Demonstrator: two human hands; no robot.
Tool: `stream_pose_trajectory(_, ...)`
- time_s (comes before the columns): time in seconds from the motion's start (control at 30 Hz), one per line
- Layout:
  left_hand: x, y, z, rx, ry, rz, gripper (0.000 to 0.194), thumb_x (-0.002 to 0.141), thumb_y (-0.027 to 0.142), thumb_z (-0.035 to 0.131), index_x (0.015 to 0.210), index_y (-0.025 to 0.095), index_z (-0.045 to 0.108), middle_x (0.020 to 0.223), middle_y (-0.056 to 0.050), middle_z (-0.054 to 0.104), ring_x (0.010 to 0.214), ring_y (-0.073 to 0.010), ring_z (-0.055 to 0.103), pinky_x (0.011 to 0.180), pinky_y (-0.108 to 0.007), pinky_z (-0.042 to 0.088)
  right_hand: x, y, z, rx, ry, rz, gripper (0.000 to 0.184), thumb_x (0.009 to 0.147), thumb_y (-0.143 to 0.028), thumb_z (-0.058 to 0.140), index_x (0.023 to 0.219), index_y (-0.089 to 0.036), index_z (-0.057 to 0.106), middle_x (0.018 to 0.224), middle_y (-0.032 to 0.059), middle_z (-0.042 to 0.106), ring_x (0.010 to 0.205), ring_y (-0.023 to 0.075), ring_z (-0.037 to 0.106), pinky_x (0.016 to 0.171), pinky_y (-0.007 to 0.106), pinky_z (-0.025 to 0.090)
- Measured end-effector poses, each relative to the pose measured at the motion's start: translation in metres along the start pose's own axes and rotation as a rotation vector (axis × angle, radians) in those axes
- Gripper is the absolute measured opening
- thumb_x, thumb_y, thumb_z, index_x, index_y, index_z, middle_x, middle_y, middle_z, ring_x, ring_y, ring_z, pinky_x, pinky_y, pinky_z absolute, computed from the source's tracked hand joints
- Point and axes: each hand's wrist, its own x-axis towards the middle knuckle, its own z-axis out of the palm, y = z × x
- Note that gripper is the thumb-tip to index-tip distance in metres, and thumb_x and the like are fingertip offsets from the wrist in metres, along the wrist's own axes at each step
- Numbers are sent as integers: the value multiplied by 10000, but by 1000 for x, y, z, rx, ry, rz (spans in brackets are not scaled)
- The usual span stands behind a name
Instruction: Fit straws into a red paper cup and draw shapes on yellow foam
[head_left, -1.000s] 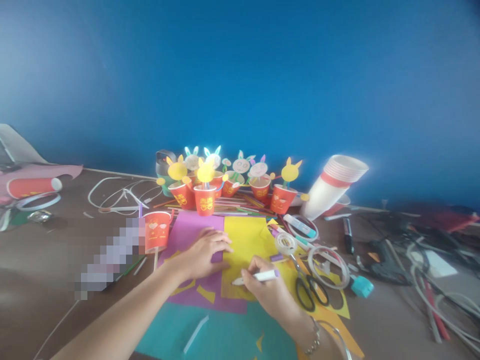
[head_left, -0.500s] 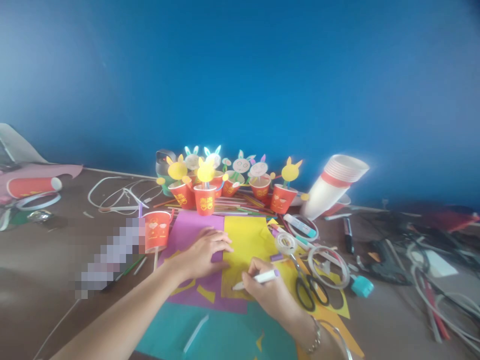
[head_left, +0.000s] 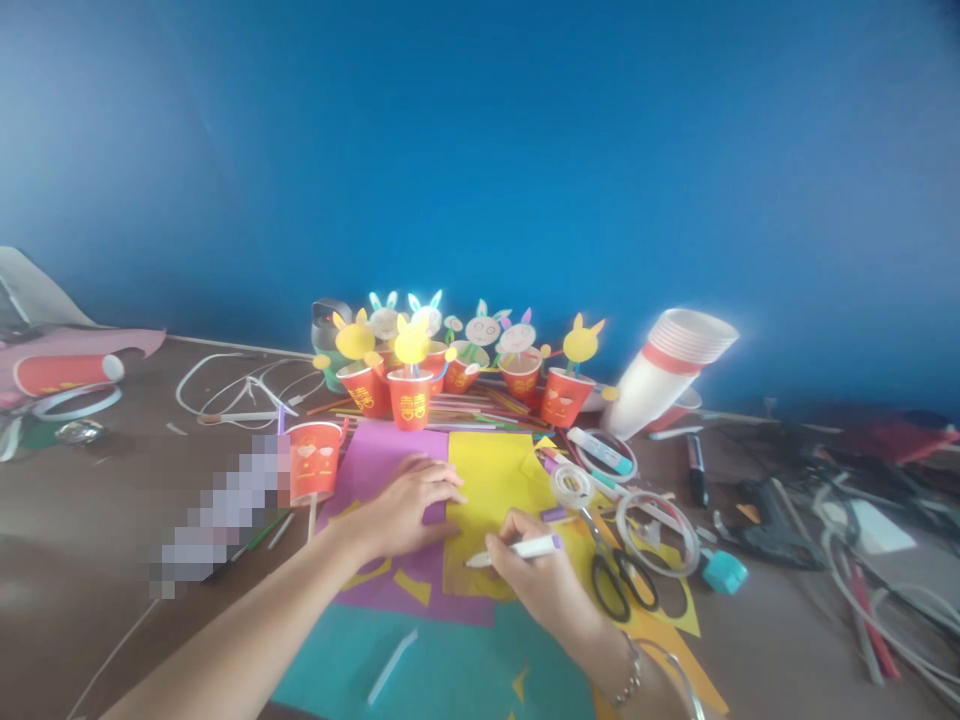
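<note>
Between the fingers of my right hand (head_left: 534,575) is a white marker (head_left: 536,547) with a purple end, its tip at the lower part of a yellow paper sheet (head_left: 491,475). My left hand (head_left: 412,503) lies flat across the left edge of that sheet and the purple paper (head_left: 390,450) beside it, fingers stretched out. Below both sheets lies teal paper (head_left: 450,665) with a short white strip (head_left: 392,667) on it. Black-handled scissors (head_left: 611,580) rest just right of my right hand. Whether the tip touches the sheet, I cannot tell.
Red paper cups (head_left: 411,400) with paper animal heads stand along the back. Another red cup (head_left: 313,462) is left of the sheets. A leaning stack of white cups (head_left: 667,375), tape rolls (head_left: 658,535), a glue gun (head_left: 776,530) and cables crowd the right side.
The marker and my right fingers have shifted slightly upward on the yellow sheet. My left hand keeps its place.
</note>
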Motion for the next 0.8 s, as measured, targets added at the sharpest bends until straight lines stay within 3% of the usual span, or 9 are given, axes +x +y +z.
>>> stream_pose_trajectory(0.8,1,0,-1,-10,-20,-16,268,812,371,713,1045,239,704,1202,-73,677,1180,-270,566,1091,-452,342,-1,-3,0,-15,-36,0,240,712,-288,495,562,-255,311,473,-74,339,432,100,342,412,226,278)
